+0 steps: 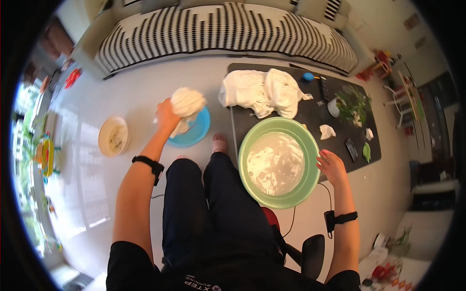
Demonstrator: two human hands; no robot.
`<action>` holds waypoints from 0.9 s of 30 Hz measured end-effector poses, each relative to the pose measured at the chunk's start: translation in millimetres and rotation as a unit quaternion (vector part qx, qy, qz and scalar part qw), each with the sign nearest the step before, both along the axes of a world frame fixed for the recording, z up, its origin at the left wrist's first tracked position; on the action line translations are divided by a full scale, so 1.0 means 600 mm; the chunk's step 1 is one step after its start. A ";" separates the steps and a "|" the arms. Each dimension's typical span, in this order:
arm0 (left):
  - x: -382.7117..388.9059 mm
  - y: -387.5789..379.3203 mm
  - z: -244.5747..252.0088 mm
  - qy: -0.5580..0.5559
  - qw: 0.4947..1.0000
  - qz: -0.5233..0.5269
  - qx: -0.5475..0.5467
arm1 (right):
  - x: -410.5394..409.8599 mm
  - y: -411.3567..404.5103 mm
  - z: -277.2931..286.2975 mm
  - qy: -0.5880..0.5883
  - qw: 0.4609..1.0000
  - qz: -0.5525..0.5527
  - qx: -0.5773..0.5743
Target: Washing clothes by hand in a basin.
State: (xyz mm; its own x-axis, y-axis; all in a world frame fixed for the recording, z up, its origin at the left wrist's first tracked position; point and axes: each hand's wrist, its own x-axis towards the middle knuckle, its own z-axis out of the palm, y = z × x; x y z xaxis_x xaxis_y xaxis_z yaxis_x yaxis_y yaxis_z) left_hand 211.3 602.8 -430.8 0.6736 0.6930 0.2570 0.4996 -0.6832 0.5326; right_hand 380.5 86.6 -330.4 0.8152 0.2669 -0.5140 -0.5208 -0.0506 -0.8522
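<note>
A bunched cream-coloured cloth (188,102) is gripped in my left hand (168,115). It hangs over a blue plastic basin (198,129) on the floor, and its lower end drops into the basin's opening. My right hand (332,166) is beside the right rim of a green plastic basin (248,189), fingers spread with nothing in them; whether the fingertips touch the rim I cannot tell. Cloudy, sudsy water (276,163) lies in the green basin. Behind that basin, a heap of white cloth (247,89) rests on the dark low table (302,120).
A cream bucket (106,140) stands on the floor at left. The table holds a potted plant (334,108), a remote control (324,89), a phone (351,150), a crumpled tissue (327,131) and a blue object (308,76). A cable (294,222) runs below the green basin. A sofa (225,36) stands beyond.
</note>
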 end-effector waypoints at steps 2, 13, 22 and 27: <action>-0.007 0.026 -0.046 0.008 0.999 0.027 0.027 | -0.005 -0.009 0.002 -0.008 0.999 -0.003 -0.033; 0.041 0.071 -0.135 0.007 1.000 -0.012 0.015 | 0.012 -0.052 -0.049 0.016 0.990 -0.068 -0.124; 0.101 -0.124 -0.065 0.057 0.898 -0.307 -0.311 | 0.025 -0.069 -0.167 -0.334 0.763 0.106 -0.543; 0.131 -0.237 -0.023 0.110 0.884 -0.346 -0.296 | 0.003 -0.047 -0.172 -0.140 0.848 0.144 -0.490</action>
State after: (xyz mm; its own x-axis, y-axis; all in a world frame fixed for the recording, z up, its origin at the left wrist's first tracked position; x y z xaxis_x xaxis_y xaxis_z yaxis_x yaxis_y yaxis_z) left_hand 289.9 460.3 -444.8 0.9773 0.0654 -0.2015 0.2069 -0.5000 0.8410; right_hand 382.0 58.6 -433.8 0.9153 0.0314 -0.4015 -0.1517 -0.8966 -0.4161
